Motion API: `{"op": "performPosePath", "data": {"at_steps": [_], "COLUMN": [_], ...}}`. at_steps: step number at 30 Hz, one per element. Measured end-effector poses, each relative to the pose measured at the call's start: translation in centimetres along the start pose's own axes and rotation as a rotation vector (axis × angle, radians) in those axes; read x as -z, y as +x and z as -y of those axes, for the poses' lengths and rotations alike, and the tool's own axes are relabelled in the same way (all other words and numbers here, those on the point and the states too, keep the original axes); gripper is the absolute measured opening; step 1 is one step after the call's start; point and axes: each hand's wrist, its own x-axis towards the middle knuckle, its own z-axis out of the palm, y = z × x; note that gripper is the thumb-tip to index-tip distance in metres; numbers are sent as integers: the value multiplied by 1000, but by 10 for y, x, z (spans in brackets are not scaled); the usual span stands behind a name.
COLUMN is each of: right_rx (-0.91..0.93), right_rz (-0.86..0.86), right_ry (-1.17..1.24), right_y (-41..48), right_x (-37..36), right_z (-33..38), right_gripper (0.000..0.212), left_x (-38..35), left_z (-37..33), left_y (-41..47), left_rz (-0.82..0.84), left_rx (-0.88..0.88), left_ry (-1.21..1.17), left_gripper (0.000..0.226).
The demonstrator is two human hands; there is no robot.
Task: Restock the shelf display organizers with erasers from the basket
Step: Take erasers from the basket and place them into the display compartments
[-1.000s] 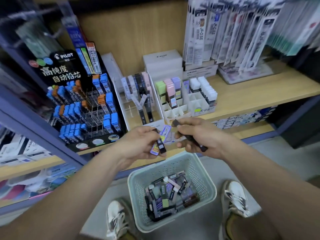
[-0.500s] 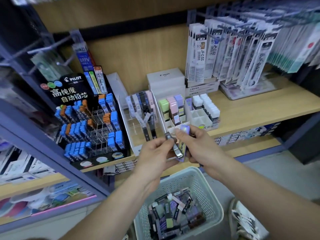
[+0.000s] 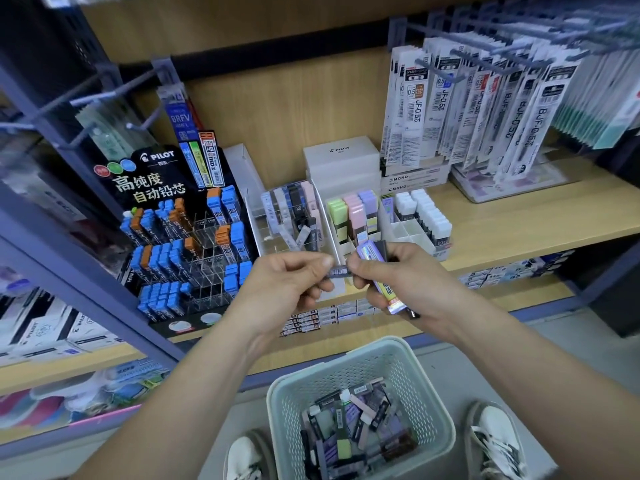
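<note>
The black PILOT stand (image 3: 152, 157) reads 高纯度 自动铅芯, the hanging refill packs (image 3: 419, 109) say JF-0.5 and BJF-0.5, and MONO boxes (image 3: 412, 178) sit behind the white organizer (image 3: 341, 249) of pastel erasers on the wooden shelf (image 3: 519, 223). Just in front of it my left hand (image 3: 287, 282) pinches one end of a barcoded eraser (image 3: 337, 272), while my right hand (image 3: 412, 282), fingers curled, grips a purple eraser (image 3: 372, 253) — its fingertips touch the barcoded one's other end. More erasers (image 3: 349, 431) lie in the pale green basket (image 3: 346, 353) on the floor — below both hands.
</note>
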Motion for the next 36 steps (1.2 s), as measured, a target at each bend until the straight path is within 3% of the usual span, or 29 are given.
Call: {"op": "performPosePath", "data": {"at_steps": [4,7,9,13,23,30,36], "right_rx": [-1,-48,-68,-89,-225,-248,-250], "right_rz": [-42,-56,-96,-173,-224,-208,-172], "right_ry": [11,29,23,65,211,244,269], "right_y": [4,9,13,20,29,30,24], "right_x": [-8,-16,-19,-21,-25,-24,-25], "right_z": [-1,-5,-7,-7,-15,-17,-18], "right_gripper": [9,8,10,27,22,23,15], "left_x": [14,25,37,53,37,35,32], "left_z": [-8,-12,-18,-26,5,26,30], "left_y": [6,12,21,40,66,77,77], "left_rz": [24,-7,-119,-278,-171,-156,-165], "left_rx": [-11,-83,-175,-298,-376,-333,-469], "left_ry": [-23,217,392,648,1133,1223,1294], "left_gripper": [20,19,16,6,21,16,16]}}
